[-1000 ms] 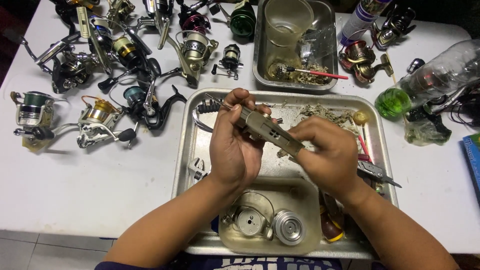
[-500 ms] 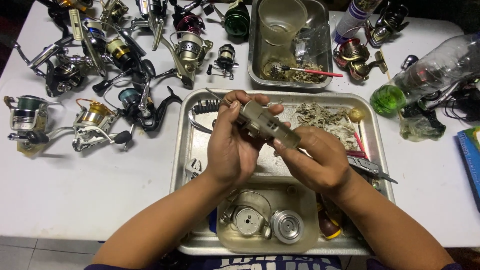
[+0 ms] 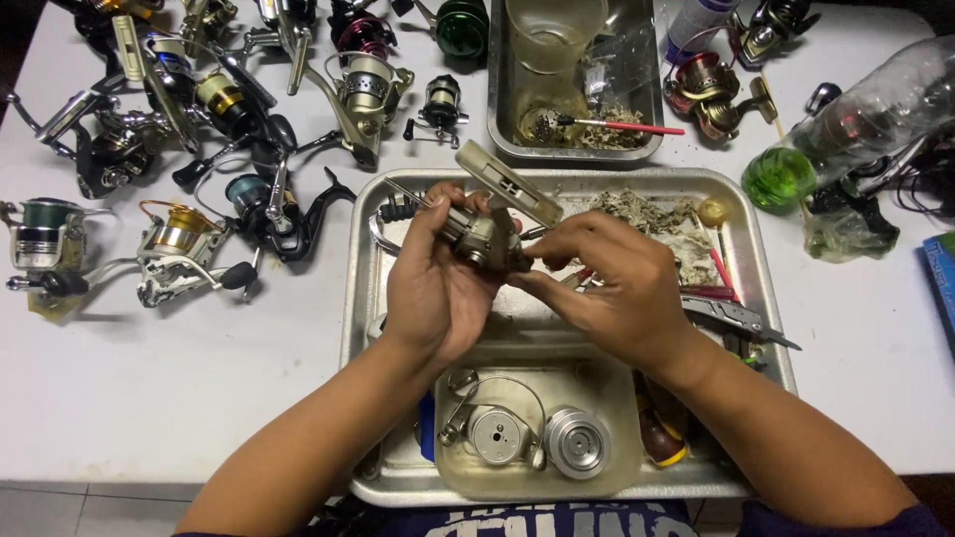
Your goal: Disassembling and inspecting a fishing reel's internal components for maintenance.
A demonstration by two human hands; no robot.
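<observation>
Both hands hold a tan reel body over the big steel tray; left hand is closed around it from the left with the thumb on top; right hand pinches its right side with the fingertips, palm loose. Change since a second ago: the body sat lying lengthwise across the palms, now it is turned so its flat foot sticks up and away toward the small tray (camera also shifts a bit, so part of that is view); the right hand has moved from under the piece to its side, so work reads as inspecting or working a new face of it. A spool and rotor with bail lie in the plastic tub below; pliers sit right of the hand; whole reels crowd the table's left.
</observation>
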